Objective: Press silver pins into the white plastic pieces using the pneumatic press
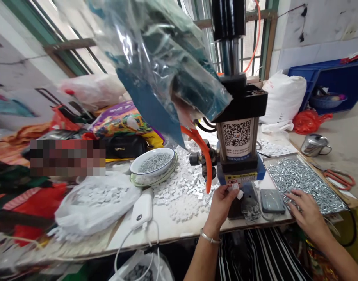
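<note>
My left hand (221, 207), with a bangle at the wrist, pinches a small white plastic piece (239, 194) just in front of the base of a pneumatic press (236, 136). My right hand (306, 212) reaches to the left edge of a tray of small metal pins (310, 183). Its fingers are stretched out and slightly apart, touching or just above the pins; nothing shows in them. Between my hands lie a grey rectangular box (272, 201) and a small heap of metal pieces (251, 212).
Many white pieces (181, 195) spread over the table left of the press. A bowl of metal pins (155, 163), a white power bank (142, 208) and a plastic bag of pieces (93, 203) stand further left. Orange-handled scissors (338, 177) and a metal mug (315, 144) are at right.
</note>
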{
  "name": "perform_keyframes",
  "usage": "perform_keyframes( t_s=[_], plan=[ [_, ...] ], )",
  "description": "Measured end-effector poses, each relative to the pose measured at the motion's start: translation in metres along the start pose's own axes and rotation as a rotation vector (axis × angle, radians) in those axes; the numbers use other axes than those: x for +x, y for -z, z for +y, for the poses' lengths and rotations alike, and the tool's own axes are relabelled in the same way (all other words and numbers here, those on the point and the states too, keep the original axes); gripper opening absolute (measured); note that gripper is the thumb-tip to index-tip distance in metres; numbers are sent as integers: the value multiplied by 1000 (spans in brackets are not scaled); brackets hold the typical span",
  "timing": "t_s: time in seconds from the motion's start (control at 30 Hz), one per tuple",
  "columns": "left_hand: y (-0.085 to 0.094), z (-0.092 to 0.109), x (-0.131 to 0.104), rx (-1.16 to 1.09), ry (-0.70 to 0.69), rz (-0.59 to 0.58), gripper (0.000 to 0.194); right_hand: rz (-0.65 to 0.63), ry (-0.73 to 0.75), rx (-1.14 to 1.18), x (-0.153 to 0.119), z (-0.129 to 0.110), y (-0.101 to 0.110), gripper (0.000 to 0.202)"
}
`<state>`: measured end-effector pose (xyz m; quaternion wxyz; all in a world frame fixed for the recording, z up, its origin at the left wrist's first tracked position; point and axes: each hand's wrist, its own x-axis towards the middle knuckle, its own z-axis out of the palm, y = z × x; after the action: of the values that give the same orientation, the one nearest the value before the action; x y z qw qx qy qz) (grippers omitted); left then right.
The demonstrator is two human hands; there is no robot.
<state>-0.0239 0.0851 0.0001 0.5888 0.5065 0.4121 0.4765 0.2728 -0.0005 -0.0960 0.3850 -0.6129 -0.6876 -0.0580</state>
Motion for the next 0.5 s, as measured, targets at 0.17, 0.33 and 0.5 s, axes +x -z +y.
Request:
perform_keyframes(
  t_s=[0.17,0.33,0.5],
  plan=[
    [-4,-4,11,279,128,-22,31,-27,-134,-236,-1,25,-8,38],
    [-9,-10,18,248,207,-10,38,-120,-184,-403,6,30,-14,36],
    [-3,-7,3,95,31,155,36,-64,-183,-336,11,37,-12,30]
  ],
)
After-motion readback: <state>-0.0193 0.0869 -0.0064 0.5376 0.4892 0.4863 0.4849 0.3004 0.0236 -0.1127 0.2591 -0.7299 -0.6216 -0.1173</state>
